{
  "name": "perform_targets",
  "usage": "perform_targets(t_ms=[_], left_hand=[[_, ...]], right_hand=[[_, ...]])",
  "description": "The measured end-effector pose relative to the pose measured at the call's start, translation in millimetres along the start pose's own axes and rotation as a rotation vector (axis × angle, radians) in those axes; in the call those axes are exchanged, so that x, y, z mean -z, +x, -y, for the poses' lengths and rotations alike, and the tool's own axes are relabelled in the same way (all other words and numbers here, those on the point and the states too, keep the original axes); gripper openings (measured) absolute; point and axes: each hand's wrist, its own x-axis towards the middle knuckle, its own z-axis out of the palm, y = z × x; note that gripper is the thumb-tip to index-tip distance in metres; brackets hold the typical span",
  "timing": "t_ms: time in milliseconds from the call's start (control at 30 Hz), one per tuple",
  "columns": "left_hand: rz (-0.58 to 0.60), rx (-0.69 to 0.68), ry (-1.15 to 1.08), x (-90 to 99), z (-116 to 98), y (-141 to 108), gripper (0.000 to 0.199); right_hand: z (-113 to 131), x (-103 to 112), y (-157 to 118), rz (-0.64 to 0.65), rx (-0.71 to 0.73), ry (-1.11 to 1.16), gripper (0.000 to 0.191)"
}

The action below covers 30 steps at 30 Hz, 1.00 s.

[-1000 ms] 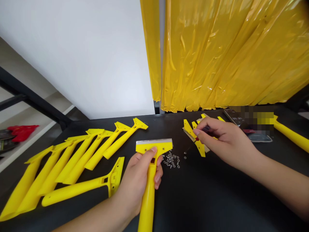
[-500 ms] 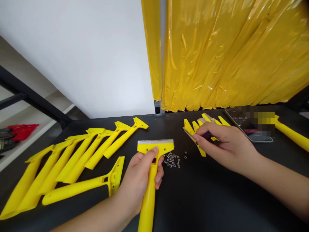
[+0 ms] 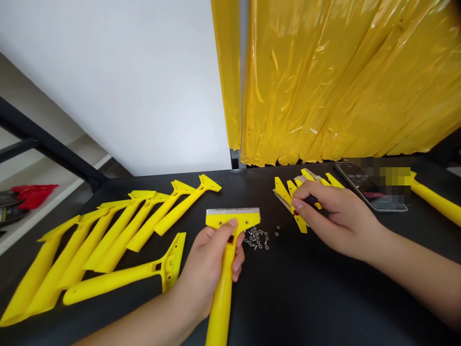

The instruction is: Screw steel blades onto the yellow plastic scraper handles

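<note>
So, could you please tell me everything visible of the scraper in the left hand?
The scraper is bright yellow, seemingly plastic, with a long rounded handle and a wide head. A pale, metal-looking strip runs along the head's far edge; small holes and a squarish opening show below it. The left hand grips the scraper, thumb on the head, which points away from the person; the handle's end is out of view.

Black table [image 3: 281,298] — yellow handles [image 3: 114,235], small hardware [image 3: 257,238], phone [image 3: 360,185]

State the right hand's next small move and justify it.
Likely, shift the dark-handled tool in the right hand towards the loose, small silvery metal pieces: they lie between it and the yellow plastic scraper gripped by the left hand.
</note>
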Motion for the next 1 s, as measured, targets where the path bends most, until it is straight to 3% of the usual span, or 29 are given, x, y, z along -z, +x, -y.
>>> perform_targets(t_ms=[200, 533, 1000], left_hand=[[-0.008, 0.008, 0.005, -0.5, -0.8, -0.5, 0.036], [0.004, -0.01, 0.029, -0.8, -0.1, -0.7, 0.036], [0.021, -0.01, 0.025, -0.4, -0.6, -1.9, 0.036]], right_hand=[[-0.4, 1.0, 1.0, 0.003, 0.038, 0.001, 0.013], [4.6, 2.0, 2.2, 0.063, 0.227, -0.038, 0.008], [2.8, 2.7, 2.6, 0.063, 0.168, -0.031, 0.01]])
